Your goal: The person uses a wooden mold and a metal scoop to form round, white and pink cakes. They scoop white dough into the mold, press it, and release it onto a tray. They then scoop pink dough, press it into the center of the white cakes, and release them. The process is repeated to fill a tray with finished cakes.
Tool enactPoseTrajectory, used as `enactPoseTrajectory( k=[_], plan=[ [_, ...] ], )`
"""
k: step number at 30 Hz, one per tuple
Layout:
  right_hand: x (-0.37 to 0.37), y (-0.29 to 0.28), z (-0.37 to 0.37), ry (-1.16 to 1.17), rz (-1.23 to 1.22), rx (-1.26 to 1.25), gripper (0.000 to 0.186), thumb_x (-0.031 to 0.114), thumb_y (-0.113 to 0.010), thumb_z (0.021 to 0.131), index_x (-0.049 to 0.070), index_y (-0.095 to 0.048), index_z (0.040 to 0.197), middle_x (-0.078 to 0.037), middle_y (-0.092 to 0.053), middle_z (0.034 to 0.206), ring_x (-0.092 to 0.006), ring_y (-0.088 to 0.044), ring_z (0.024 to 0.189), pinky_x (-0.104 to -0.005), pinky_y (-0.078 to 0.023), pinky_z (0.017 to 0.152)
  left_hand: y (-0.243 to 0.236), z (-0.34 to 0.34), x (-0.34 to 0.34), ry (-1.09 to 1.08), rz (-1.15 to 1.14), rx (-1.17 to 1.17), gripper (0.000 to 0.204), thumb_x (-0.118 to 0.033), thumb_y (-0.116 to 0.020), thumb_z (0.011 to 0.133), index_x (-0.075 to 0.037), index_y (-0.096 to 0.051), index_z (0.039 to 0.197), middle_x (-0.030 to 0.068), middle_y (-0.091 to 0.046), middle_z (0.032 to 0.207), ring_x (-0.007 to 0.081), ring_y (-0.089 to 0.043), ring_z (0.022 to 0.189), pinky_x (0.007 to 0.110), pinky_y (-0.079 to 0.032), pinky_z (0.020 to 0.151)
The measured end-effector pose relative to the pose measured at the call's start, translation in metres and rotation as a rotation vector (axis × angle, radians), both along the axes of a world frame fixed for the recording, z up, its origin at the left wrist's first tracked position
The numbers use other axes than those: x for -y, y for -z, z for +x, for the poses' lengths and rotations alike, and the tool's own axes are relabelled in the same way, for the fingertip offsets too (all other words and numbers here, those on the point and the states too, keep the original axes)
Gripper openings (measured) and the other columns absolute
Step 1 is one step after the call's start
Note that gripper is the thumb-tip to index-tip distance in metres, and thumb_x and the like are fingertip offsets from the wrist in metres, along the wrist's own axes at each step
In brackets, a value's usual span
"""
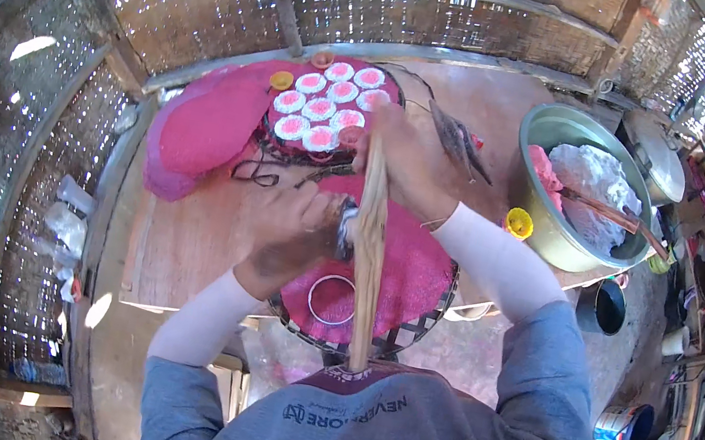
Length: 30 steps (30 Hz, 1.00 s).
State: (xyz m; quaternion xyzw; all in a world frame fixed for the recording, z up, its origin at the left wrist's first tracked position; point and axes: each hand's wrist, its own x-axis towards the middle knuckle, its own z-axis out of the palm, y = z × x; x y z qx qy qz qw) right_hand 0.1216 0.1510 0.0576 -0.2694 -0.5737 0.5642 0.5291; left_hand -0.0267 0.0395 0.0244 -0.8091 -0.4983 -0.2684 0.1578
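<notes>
A long, pale wooden stick (366,288) runs from my chest to my right hand (409,164), which is closed round its far end. Beside the stick, my left hand (299,228) is closed on a silvery, tube-like piece (345,230) with white on it; the fingers partly hide it. Beneath both hands, a pink cloth (408,277) covers a round woven tray (437,315). On this cloth, near me, lies a thin white ring (327,321). Past my hands, several round white cakes with pink centres (318,108) lie on another pink-covered tray.
A large greenish basin (530,218) at the right holds white and pink masses with a wooden paddle (599,210). A yellow cup (519,222) stands beside it. Pink cloth (203,132) lies at the far left of the wooden table (176,255). A black bucket (606,307) is below right.
</notes>
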Motion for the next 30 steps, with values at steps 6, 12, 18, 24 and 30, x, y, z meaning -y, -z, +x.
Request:
enactPoseTrajectory(
  k=[6,12,18,24,30],
  plan=[
    [0.07,-0.057,0.022,-0.067,0.391,0.384,0.037,0.014,-0.059,0.081,-0.003,-0.039,0.107,-0.013,-0.054,0.079,-0.0192,-0.058,0.055,-0.0313,-0.048,0.053,-0.05,0.001,0.023,0.163,-0.082,-0.051,0.028,-0.029,-0.067,0.069,-0.012,-0.059,0.09,0.0051,-0.055,0.075,0.0238,-0.057,0.067,0.036,-0.044,0.06],
    [0.113,-0.079,0.063,-0.167,0.655,0.606,0.04,0.009,-0.057,0.078,-0.002,-0.038,0.111,-0.021,-0.053,0.082,-0.0371,-0.058,0.067,-0.0424,-0.046,0.06,-0.048,-0.003,0.034,0.307,-0.755,0.271,0.046,-0.03,-0.077,0.061,-0.008,-0.063,0.099,0.0123,-0.065,0.087,0.0243,-0.064,0.083,0.035,-0.049,0.07],
    [0.103,-0.092,0.11,0.09,0.483,0.199,0.021,0.008,-0.049,0.083,0.007,-0.037,0.1,-0.005,-0.049,0.071,-0.0165,-0.054,0.055,-0.0314,-0.045,0.05,-0.008,-0.02,0.036,0.447,-0.985,0.808,0.034,-0.017,-0.079,0.065,-0.004,-0.061,0.091,0.0054,-0.063,0.087,0.015,-0.061,0.081,0.029,-0.048,0.073],
    [0.005,-0.042,0.092,0.365,0.074,-0.852,0.008,0.02,-0.043,0.092,0.012,-0.042,0.09,-0.002,-0.042,0.057,-0.0123,-0.046,0.049,-0.0307,-0.044,0.049,0.021,0.017,0.016,0.817,-0.697,1.16,0.034,-0.011,-0.078,0.066,-0.005,-0.058,0.093,0.0058,-0.058,0.092,0.0146,-0.056,0.08,0.03,-0.048,0.076],
    [0.003,0.024,-0.028,-0.165,-0.599,-0.832,0.04,0.044,-0.048,0.091,0.004,-0.052,0.092,-0.009,-0.059,0.079,-0.0236,-0.059,0.076,-0.0338,-0.049,0.073,-0.018,-0.023,0.034,0.122,0.393,0.998,0.041,-0.031,-0.064,0.081,-0.005,-0.046,0.107,0.0102,-0.048,0.108,0.0237,-0.048,0.101,0.037,-0.042,0.09]
  ],
)
